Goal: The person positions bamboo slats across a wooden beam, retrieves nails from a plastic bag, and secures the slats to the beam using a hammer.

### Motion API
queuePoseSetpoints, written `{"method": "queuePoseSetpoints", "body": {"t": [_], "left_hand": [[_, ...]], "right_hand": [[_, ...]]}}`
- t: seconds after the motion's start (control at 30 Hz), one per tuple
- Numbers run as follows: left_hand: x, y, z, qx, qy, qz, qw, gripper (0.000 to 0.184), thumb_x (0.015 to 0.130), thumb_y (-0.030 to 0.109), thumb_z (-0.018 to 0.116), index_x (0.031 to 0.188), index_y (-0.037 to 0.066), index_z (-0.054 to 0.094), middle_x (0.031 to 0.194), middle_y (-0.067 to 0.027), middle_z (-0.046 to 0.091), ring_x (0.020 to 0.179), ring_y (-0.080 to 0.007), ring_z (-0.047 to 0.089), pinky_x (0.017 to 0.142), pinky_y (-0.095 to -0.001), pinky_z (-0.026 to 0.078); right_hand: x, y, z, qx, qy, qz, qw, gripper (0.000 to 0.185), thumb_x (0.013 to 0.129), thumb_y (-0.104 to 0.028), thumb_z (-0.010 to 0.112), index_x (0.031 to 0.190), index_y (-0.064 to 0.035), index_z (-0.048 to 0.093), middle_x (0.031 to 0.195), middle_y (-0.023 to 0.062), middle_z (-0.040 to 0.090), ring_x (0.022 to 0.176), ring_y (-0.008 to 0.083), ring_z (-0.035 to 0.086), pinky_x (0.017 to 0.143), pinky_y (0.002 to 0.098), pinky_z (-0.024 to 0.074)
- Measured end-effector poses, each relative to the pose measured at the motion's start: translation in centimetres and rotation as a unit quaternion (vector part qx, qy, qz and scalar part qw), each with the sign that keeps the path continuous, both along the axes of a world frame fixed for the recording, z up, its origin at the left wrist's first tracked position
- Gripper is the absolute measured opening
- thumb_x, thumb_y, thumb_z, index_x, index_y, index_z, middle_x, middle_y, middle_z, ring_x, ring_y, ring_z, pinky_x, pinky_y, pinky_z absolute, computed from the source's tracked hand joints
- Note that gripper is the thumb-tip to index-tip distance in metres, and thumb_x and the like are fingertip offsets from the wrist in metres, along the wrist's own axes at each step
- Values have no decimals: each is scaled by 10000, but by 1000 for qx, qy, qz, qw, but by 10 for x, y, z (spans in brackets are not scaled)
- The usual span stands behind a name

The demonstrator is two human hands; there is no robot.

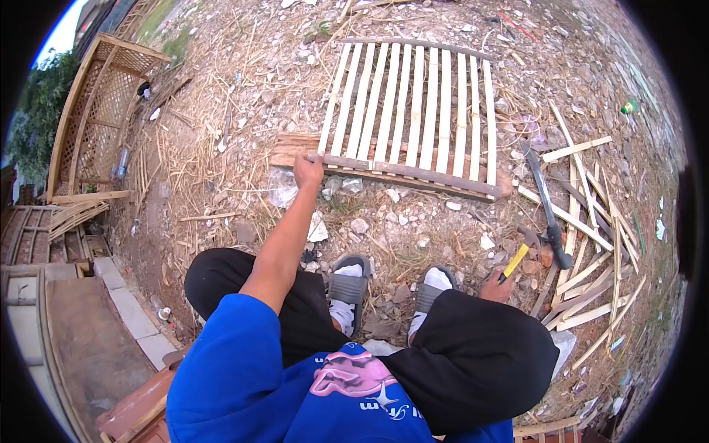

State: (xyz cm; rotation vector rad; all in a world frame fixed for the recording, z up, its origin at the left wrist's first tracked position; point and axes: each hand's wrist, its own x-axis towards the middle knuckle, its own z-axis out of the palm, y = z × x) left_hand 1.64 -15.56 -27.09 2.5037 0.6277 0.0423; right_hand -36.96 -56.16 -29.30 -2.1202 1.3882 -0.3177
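A panel of pale wooden slats (413, 107) lies on the ground in front of me, with darker rails across its ends. My left hand (309, 170) is closed on the near left corner of the panel, at the end of its near rail (413, 170). Under that edge is a rough wooden plank (289, 145). Low at my right, beside my knee, my right hand (495, 286) is closed round the lower end of a hammer (515, 262) with a yellow handle. The hammer's head points up and away from me; my knee partly hides the fingers.
Loose pale wood strips (591, 280) lie heaped at the right, next to a long black tool (546, 203). A latticed wooden frame (92, 122) stands at the far left. Stones, straw and a green bottle (629, 107) are scattered about. Pale blocks (133, 314) line the left side.
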Motion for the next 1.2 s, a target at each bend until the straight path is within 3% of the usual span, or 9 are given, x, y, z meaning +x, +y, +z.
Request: {"method": "queuePoseSetpoints", "body": {"t": [0.17,0.27,0.37,0.57,0.77,0.97,1.2], "left_hand": [[1,-4,11,-26,16,41,999,535,744,427,822,1042,36,611,1052,-208,678,1056,-375,624,868,-478,475],[9,7,0,-62,35,54,996,577,713,385,868,1097,36,615,959,-153,702,710,-237,698,669,-364,548],[3,0,21,-128,32,67,989,530,708,333,882,1052,45,600,910,-132,697,562,-178,664,520,-311,525],[2,2,32,-201,47,51,977,485,775,329,835,1022,69,509,900,-123,685,579,-205,685,440,-300,504],[11,17,30,-158,67,-51,984,397,884,335,725,1037,60,482,872,-132,675,552,-205,675,425,-304,500],[24,29,31,-348,146,7,926,236,981,305,611,988,107,482,854,-65,614,619,-205,641,521,-321,540],[33,53,15,-541,198,20,817,256,1005,253,575,1133,43,506,1013,-111,560,941,-226,601,791,-345,561]], "right_hand": [[0,2,-1,-17,-5,-4,1000,332,953,-315,586,1082,-9,585,877,234,642,817,432,627,717,482,465],[0,-1,0,2,5,-4,1000,335,951,-311,590,1096,-9,589,889,242,644,829,434,629,721,480,470],[-1,-1,-1,2,1,-1,1000,327,949,-306,594,1087,-9,593,884,244,645,832,433,631,718,477,472],[-1,0,-2,-16,9,-1,1000,326,950,-299,597,1069,4,592,866,240,640,809,428,626,706,475,467],[1,2,3,-2,21,-6,1000,347,951,-307,602,1080,15,589,858,236,633,791,429,615,701,479,461],[-2,-2,-10,-14,20,-8,1000,342,948,-296,607,1084,16,586,861,239,639,814,441,617,715,486,461],[0,0,5,9,17,-4,1000,329,948,-284,595,1106,4,585,862,244,637,814,435,618,714,486,459]]}}
